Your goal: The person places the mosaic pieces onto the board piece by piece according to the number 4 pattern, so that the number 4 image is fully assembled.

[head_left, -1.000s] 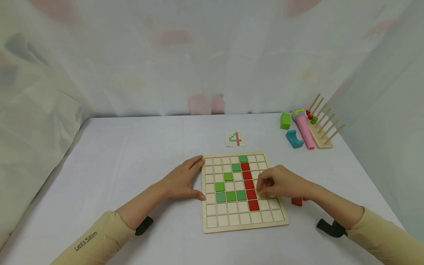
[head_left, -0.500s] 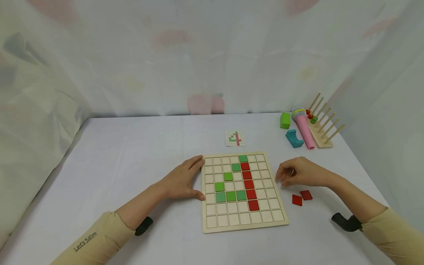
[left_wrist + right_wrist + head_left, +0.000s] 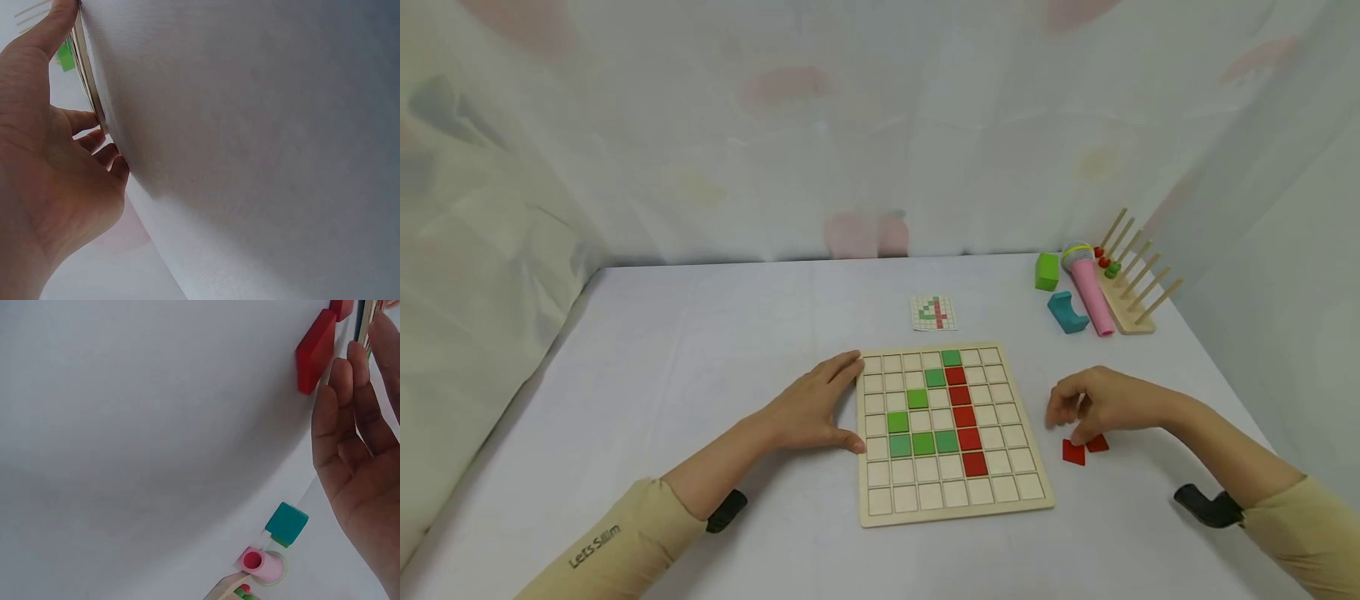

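A square wooden grid board (image 3: 929, 497) lies flat on the table. Green tiles (image 3: 898, 422) form a diagonal and a row on it, beside a column of red tiles (image 3: 965, 417). Along the board's left edge rest the thumb and fingertips of my left hand (image 3: 811, 408), spread apart; the left wrist view shows them against the board's side (image 3: 87, 75). Right of the board, my right hand (image 3: 1105, 398) hovers over two loose red tiles (image 3: 1073, 452), thumb tip close above them. Its fingers are loosely bent with nothing between them, and one loose tile (image 3: 315, 353) shows near the fingertips.
Behind the board lies a small pattern card (image 3: 922, 322). At the back right stand a green block (image 3: 1047, 272), a teal curved block (image 3: 1066, 313), a pink toy microphone (image 3: 1093, 296) and a wooden peg stand (image 3: 1126, 308). White cloth covers the table (image 3: 715, 333).
My right hand has moved from the board's right part rightward and then down to the loose red tiles. The left hand has stayed at the board's edge.
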### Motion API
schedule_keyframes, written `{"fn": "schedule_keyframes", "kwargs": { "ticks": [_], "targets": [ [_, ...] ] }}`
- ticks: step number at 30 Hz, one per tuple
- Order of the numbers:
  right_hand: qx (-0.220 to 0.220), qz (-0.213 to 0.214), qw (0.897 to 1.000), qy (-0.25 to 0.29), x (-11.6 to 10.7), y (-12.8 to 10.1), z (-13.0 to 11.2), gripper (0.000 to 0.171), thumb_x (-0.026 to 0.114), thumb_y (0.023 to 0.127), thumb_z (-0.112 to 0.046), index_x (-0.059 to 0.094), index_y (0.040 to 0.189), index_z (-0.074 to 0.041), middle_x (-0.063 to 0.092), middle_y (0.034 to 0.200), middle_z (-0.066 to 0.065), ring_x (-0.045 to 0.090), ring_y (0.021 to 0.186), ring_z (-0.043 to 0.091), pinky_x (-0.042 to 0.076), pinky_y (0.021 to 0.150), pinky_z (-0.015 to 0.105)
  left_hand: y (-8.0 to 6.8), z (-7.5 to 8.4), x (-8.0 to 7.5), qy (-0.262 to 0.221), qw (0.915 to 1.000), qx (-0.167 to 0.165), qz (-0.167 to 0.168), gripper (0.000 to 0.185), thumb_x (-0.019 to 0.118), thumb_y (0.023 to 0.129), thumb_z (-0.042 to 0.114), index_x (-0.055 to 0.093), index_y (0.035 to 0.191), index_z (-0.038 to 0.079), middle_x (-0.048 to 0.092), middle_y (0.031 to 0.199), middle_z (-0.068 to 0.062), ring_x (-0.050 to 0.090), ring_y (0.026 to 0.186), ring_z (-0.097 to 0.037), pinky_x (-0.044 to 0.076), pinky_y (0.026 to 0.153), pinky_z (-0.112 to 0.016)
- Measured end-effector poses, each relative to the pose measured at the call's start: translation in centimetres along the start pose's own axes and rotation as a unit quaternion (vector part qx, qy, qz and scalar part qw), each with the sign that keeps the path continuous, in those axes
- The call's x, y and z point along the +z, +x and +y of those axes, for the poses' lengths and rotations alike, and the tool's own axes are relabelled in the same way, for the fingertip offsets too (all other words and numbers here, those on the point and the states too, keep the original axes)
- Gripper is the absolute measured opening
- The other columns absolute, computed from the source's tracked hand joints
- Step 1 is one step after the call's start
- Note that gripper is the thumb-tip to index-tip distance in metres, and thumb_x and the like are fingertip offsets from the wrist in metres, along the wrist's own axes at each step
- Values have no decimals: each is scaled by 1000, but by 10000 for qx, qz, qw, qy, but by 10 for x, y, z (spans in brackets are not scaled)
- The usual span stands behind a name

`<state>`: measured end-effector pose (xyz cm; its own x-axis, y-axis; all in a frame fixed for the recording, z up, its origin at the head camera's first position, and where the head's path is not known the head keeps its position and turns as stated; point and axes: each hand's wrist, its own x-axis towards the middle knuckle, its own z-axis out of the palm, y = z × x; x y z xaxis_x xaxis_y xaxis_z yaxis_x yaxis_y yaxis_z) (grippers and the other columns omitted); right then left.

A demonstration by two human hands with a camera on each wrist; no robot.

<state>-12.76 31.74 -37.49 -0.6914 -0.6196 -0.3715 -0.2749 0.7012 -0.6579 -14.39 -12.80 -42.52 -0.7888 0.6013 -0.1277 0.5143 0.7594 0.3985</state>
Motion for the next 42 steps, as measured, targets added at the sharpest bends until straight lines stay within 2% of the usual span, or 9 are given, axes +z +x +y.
{"fn": "schedule_keyframes", "kwargs": {
  "ticks": [6, 10, 16, 23, 26, 31, 37, 42],
  "targets": [
    [-156, -317, 9994, -41, 2, -3, 7, 33, 77, 76, -5, 71, 98, -28, 64, 102, -6, 54, 94, 15, 51, 76, 22, 0, 1, -1, -32, 10000, -3, -4, 124, 75, 66, 73, 22, 158, 10, 16, 167, -7, 25, 153, -32, 32, 120, -53],
    [-322, -345, 9987, -212, 4, -3, 8, 39, 78, 72, -3, 72, 98, -31, 60, 103, -7, 53, 97, 13, 49, 81, 20, -1, 2, -2, -18, 10000, -20, -10, 124, 76, 66, 72, 22, 158, 10, 16, 167, -7, 25, 153, -32, 32, 120, -53],
    [-496, -286, 9977, -354, 6, -5, 10, 39, 79, 72, -5, 72, 98, -34, 56, 104, -10, 50, 101, 9, 48, 83, 20, -1, 3, -3, -2, 10000, -16, -22, 124, 76, 66, 72, 23, 158, 9, 17, 167, -8, 26, 153, -32, 33, 120, -53],
    [-839, -95, 9952, -494, 9, -4, 11, 33, 80, 75, -9, 72, 95, -34, 56, 99, -11, 50, 97, 5, 48, 79, 20, -1, 3, -3, -33, 10000, -3, -32, 124, 76, 66, 72, 23, 158, 9, 17, 167, -8, 26, 153, -33, 33, 119, -54],
    [-774, -41, 9959, -476, 10, -4, 10, 30, 81, 76, -12, 71, 93, -33, 56, 98, -11, 51, 96, 8, 48, 78, 20, -1, 2, -3, -27, 10000, -30, -46, 124, 76, 66, 73, 22, 158, 10, 16, 167, -7, 25, 153, -32, 32, 120, -53],
    [-425, 92, 9979, -485, 13, 2, 13, 27, 83, 76, -17, 65, 91, -32, 57, 94, -8, 52, 91, 10, 50, 73, 19, -1, 2, -2, -37, 10000, -15, -23, 124, 76, 67, 72, 22, 158, 9, 16, 167, -8, 24, 153, -32, 31, 121, -54],
    [-157, 281, 9988, -360, 13, 7, 12, 29, 84, 75, -21, 59, 87, -24, 58, 85, -6, 53, 80, 9, 48, 67, 19, -1, 1, -1, -56, 10000, -23, -19, 123, 76, 67, 72, 22, 158, 9, 16, 167, -7, 24, 153, -32, 32, 120, -53],
    [-235, 463, 9983, -253, 12, 9, 9, 26, 83, 77, -21, 58, 85, -20, 56, 80, -5, 53, 76, 7, 46, 63, 19, 0, 1, -1, -50, 10000, -4, -18, 124, 76, 67, 72, 22, 158, 9, 16, 167, -7, 24, 153, -32, 32, 120, -54]
  ]
}}
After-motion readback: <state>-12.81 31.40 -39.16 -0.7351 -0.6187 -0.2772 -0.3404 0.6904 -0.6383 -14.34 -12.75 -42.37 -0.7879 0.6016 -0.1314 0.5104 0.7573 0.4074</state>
